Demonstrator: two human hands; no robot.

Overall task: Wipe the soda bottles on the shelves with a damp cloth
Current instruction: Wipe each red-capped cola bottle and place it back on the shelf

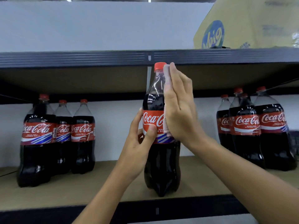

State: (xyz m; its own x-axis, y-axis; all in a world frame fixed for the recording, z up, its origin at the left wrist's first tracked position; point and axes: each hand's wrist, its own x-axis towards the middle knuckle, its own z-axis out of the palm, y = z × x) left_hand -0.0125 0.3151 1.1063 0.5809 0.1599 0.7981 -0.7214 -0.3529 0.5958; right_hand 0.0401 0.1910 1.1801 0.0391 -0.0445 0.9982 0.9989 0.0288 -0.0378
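Note:
A large cola bottle (pixel 159 162) with a red cap and red label stands near the front edge of the brown shelf (pixel 103 189). My left hand (pixel 139 143) grips it at the label, thumb across the front. My right hand (pixel 179 107) lies flat against the bottle's right side with straight fingers reaching up to the neck. It presses a pale pink cloth (pixel 166 125) against the bottle; only a thin strip of the cloth shows beside the palm.
Three cola bottles (pixel 56 139) stand at the left of the shelf and three more cola bottles (pixel 252 131) at the right. The upper shelf's dark edge (pixel 97 58) runs just above the cap. A yellow cardboard box (pixel 242 23) sits on top right.

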